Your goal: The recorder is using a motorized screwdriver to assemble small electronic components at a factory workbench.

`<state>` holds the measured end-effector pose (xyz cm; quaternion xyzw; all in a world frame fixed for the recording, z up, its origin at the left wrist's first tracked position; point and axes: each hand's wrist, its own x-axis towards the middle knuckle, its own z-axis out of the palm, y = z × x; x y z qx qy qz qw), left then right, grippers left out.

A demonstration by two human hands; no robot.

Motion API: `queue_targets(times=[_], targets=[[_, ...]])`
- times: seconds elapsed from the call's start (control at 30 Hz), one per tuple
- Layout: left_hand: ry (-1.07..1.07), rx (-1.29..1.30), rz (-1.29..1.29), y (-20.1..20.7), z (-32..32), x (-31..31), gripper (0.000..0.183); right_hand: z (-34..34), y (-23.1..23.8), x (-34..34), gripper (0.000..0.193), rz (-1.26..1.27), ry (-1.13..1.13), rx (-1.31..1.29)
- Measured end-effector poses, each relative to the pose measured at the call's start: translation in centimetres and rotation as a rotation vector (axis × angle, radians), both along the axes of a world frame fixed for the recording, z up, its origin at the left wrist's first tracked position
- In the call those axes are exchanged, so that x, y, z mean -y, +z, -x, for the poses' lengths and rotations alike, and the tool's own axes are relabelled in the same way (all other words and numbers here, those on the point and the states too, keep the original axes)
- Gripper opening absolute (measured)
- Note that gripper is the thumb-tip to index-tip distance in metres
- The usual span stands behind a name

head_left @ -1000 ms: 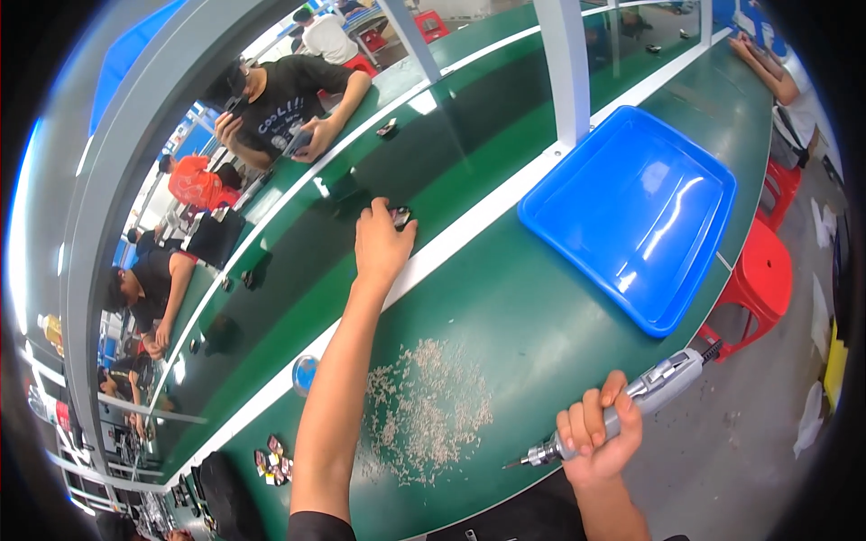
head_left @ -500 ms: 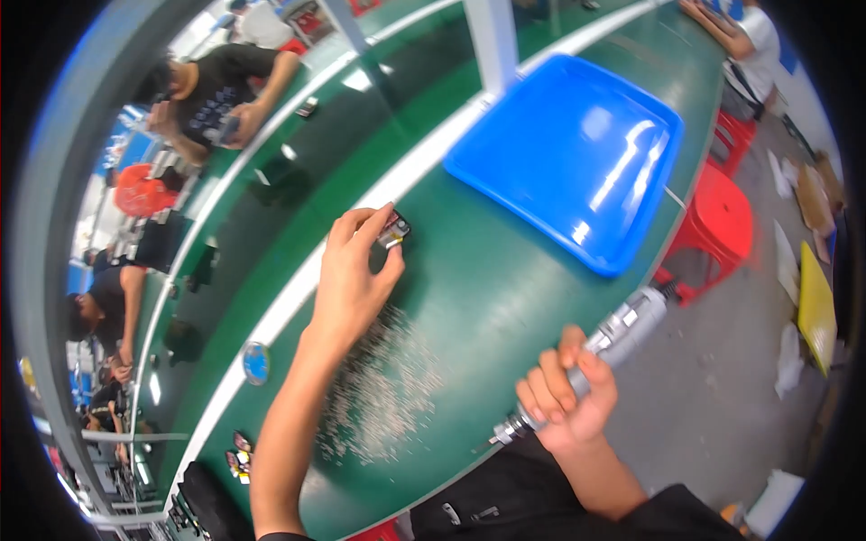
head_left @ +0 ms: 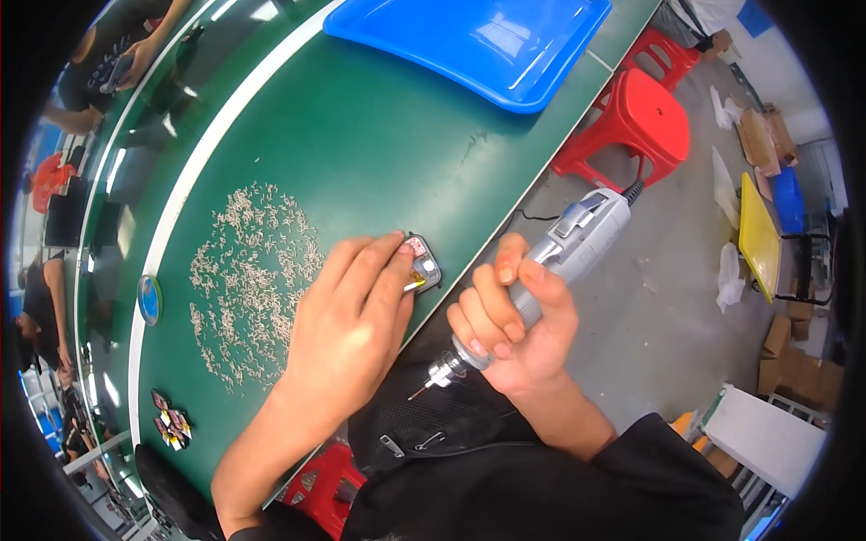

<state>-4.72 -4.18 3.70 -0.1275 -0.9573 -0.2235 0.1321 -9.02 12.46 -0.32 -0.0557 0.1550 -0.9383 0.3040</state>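
My left hand (head_left: 347, 311) grips a small dark-cased electronic device (head_left: 428, 263) at the near edge of the green table. Red, silver and yellow parts show inside its casing, and my fingers cover its left side. In my right hand (head_left: 519, 325) is a grey electric screwdriver (head_left: 577, 239), tilted so that its thin bit (head_left: 418, 393) points down and left. The bit hangs beyond the table edge, apart from the device. Left of my left hand, many tiny screws (head_left: 248, 279) lie scattered over the tabletop.
A blue tray (head_left: 433, 52) stands on the far part of the table (head_left: 361, 144). Several similar small devices (head_left: 171, 422) lie at the lower left, near a round blue-labelled item (head_left: 149, 299). Red stools (head_left: 642, 122) are beyond the right edge. Other people work across the table.
My left hand has brought the device from farther out on the table to the near edge, beside my right hand. The view has shifted. The screwdriver stays in my right hand.
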Motion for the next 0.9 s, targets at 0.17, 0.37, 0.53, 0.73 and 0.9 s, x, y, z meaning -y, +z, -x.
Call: queue_targets(times=[0.17, 0.37, 0.53, 0.73, 0.9], targets=[[0.064, -0.008, 0.039, 0.2, 0.2, -1.0, 0.044, -0.4, -0.3, 0.3, 0.017, -0.073, 0.02, 0.003], [0.041, -0.02, 0.062, -0.3, 0.4, -1.1, 0.045, -0.4, -0.3, 0.7, 0.015, -0.129, 0.038, 0.114], [-0.006, -0.12, 0.112, -0.8, 0.5, -1.1, 0.044, -0.6, -0.5, 1.1, 0.015, -0.164, 0.026, 0.115], [-0.007, -0.156, 0.226, -0.5, 0.5, -1.7, 0.037, -0.5, -0.6, 0.9, 0.015, -0.15, 0.029, 0.113], [-0.045, -0.11, 0.182, -1.0, 0.5, -0.6, 0.036, 0.2, -0.6, 0.4, 0.015, -0.146, 0.076, 0.055]])
